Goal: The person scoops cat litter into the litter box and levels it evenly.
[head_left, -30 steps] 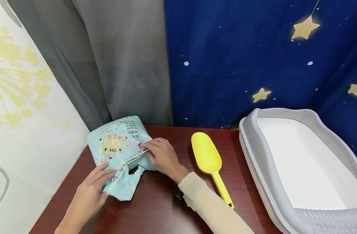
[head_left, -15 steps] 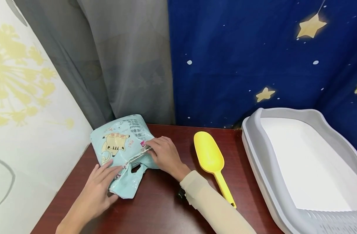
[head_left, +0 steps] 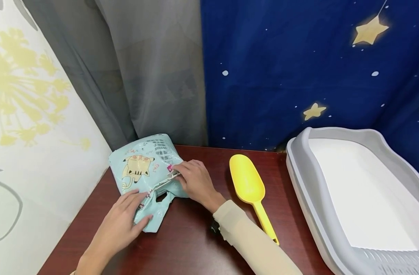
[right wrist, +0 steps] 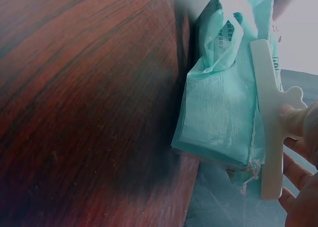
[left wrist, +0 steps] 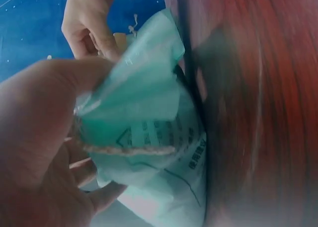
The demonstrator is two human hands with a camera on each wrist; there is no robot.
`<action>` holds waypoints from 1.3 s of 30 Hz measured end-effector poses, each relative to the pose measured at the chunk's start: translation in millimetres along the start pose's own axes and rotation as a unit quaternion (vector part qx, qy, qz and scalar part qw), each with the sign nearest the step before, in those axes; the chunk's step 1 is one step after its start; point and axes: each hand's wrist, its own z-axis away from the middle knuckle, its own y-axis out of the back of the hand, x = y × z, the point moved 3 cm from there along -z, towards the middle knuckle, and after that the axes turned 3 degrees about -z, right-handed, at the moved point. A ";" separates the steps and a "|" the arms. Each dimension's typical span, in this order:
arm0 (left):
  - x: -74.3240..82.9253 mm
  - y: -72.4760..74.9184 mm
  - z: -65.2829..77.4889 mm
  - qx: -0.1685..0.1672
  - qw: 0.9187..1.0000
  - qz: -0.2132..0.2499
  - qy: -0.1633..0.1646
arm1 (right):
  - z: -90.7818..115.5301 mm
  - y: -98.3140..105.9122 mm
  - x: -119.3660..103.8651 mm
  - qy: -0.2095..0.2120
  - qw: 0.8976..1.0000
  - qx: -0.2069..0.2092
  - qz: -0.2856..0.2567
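Observation:
A light-blue plastic bag (head_left: 141, 168) with a cat drawing lies on the table at the left, its gathered top towards me. My left hand (head_left: 118, 223) holds the left end of that top, thumb on the near flap and fingers on the far side. In the left wrist view the flap (left wrist: 149, 88) passes between thumb and fingers. My right hand (head_left: 197, 185) grips a long white bag clip (right wrist: 268, 117) lying along the folded top. The right wrist view shows the thumb on the clip's grip tab. A string (left wrist: 129, 150) hangs by the fold.
A yellow scoop (head_left: 248, 183) lies right of the bag, its handle towards me, close to my right forearm. Farther right stands a grey litter box (head_left: 316, 191) with a white inside. Curtains (head_left: 161, 76) hang behind the dark red table (head_left: 182, 240), and a wall (head_left: 41, 183) borders the left.
My left hand has moved right along the bag's top, and its thumb has come over the near flap. The right hand stays at the clip. The whole head view has shifted slightly.

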 end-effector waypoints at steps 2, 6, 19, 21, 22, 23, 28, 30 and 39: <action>2.0 0.0 -2.7 0.004 1.000 -0.003 0.014 | -0.5 0.6 0.5 0.003 1.000 0.001 -0.001; 5.3 1.9 -11.9 0.012 0.999 -0.023 0.034 | -1.8 2.0 1.7 0.007 1.000 0.005 -0.001; 13.2 4.0 -35.7 -0.043 0.983 -0.129 0.123 | -1.1 1.3 1.6 0.006 1.000 0.000 -0.011; 13.6 4.7 -36.3 -0.028 0.984 -0.131 0.120 | -1.3 1.5 0.9 0.007 1.000 -0.001 -0.010; 13.7 5.0 -36.7 -0.021 0.985 -0.132 0.113 | -1.3 1.5 0.7 0.007 1.000 -0.001 -0.008; 13.7 5.3 -37.3 -0.014 0.986 -0.130 0.105 | -1.3 1.7 0.5 0.006 1.000 -0.002 -0.007; 11.1 5.6 -38.1 -0.023 0.988 -0.104 0.109 | -1.4 2.9 -0.1 0.001 1.000 -0.009 0.005; 9.5 5.3 -38.1 -0.041 0.987 -0.094 0.127 | -1.7 3.4 -0.1 0.000 1.000 -0.015 0.010; 7.2 5.6 -38.8 -0.073 0.983 -0.088 0.143 | -5.1 4.0 3.0 -0.001 0.999 -0.032 -0.013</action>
